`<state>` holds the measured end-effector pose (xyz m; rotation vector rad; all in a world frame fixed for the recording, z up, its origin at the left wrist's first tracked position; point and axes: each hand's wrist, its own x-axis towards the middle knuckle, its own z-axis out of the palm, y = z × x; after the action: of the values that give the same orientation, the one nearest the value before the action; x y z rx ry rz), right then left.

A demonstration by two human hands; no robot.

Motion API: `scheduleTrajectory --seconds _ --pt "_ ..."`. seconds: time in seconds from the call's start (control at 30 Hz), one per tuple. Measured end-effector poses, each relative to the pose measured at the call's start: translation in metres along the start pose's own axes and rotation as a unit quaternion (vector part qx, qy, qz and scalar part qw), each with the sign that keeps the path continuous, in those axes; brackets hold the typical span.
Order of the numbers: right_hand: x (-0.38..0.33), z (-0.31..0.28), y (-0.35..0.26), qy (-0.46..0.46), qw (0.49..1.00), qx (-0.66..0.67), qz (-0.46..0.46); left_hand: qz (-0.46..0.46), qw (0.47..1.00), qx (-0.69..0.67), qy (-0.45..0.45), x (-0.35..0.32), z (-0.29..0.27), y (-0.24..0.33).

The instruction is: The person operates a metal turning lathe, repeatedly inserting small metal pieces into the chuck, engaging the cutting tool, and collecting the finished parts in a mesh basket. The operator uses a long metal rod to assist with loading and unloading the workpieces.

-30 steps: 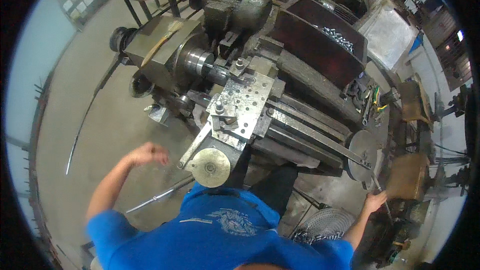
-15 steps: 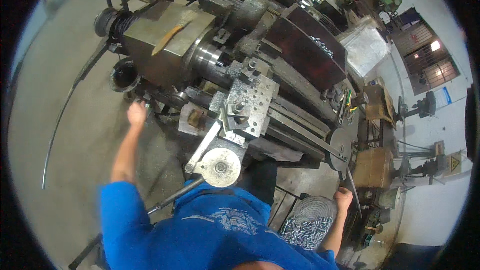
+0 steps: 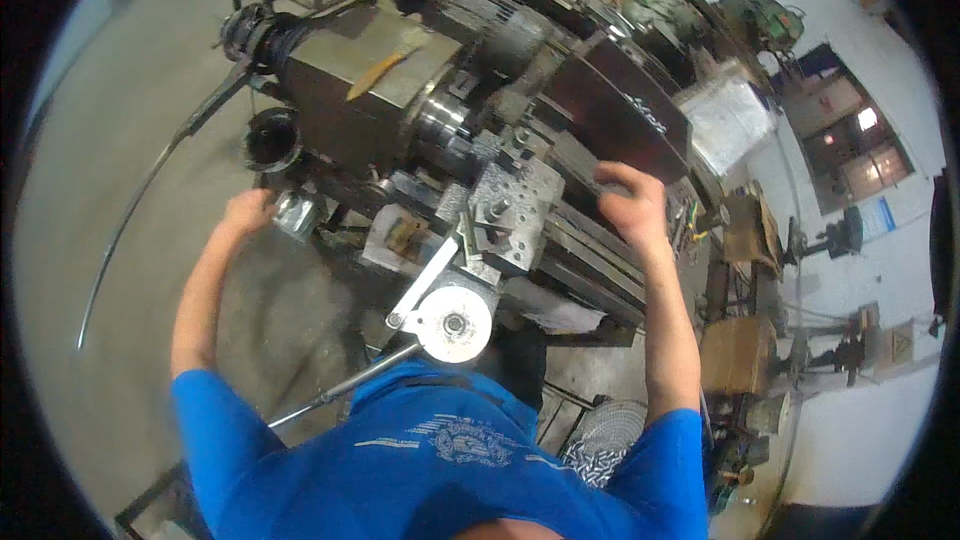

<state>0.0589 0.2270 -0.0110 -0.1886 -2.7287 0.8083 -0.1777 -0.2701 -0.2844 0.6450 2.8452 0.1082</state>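
Observation:
My left hand (image 3: 250, 211) is out at the left, its fingers closed beside a shiny metal container (image 3: 297, 217) below the headstock of a lathe. Whatever those fingers grip is too small to make out. Over the lathe bed, my right hand (image 3: 634, 208) is raised with fingers and thumb curled toward each other. Anything held in it cannot be made out. Between my hands sits the drilled tool block (image 3: 530, 202) with clamped tools. The bare metal chuck (image 3: 440, 122) is behind it. Nearer to me are a flat lever (image 3: 425, 280) and a round pale disc (image 3: 455, 325).
A wooden-handled brush (image 3: 375, 77) lies on the headstock cover (image 3: 330, 60). Small metal pieces lie on a dark red box (image 3: 600, 90). At my lower right, a round basket (image 3: 618, 422) holds many short shiny metal pieces. A long handle (image 3: 345, 387) slants past my waist.
My right hand has risen from beside the basket to above the lathe bed. My left hand has shifted slightly left and up, and the shiny container now shows beside it. The view has tilted slightly.

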Motion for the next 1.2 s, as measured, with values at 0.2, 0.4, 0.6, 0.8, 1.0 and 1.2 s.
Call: scheduleTrajectory --seconds 0.2,0.4,0.6,0.8,1.0,1.2 --pt "0.085 0.084 -0.03 -0.095 0.975 -0.035 -0.199 -0.053 0.942 -0.032 0.331 -0.09 -0.152 -0.066" --pt "0.115 0.112 -0.033 -0.238 0.966 -0.061 -0.083 -0.385 0.901 -0.047 0.192 -0.169 -0.097 -0.192" --pt "0.129 0.114 -0.026 -0.299 0.95 -0.044 -0.084 -0.405 0.888 -0.117 0.184 -0.197 -0.122 -0.059" --pt "0.132 0.119 -0.023 -0.302 0.946 -0.078 -0.085 -0.396 0.893 -0.055 0.208 -0.22 -0.107 0.054" --pt "0.13 0.116 0.001 -0.25 0.936 -0.037 -0.245 -0.365 0.913 -0.08 0.161 -0.223 -0.121 0.057" --pt "0.066 0.078 -0.013 -0.1 0.924 0.203 -0.309 -0.141 0.967 -0.008 0.213 -0.21 -0.167 0.099"
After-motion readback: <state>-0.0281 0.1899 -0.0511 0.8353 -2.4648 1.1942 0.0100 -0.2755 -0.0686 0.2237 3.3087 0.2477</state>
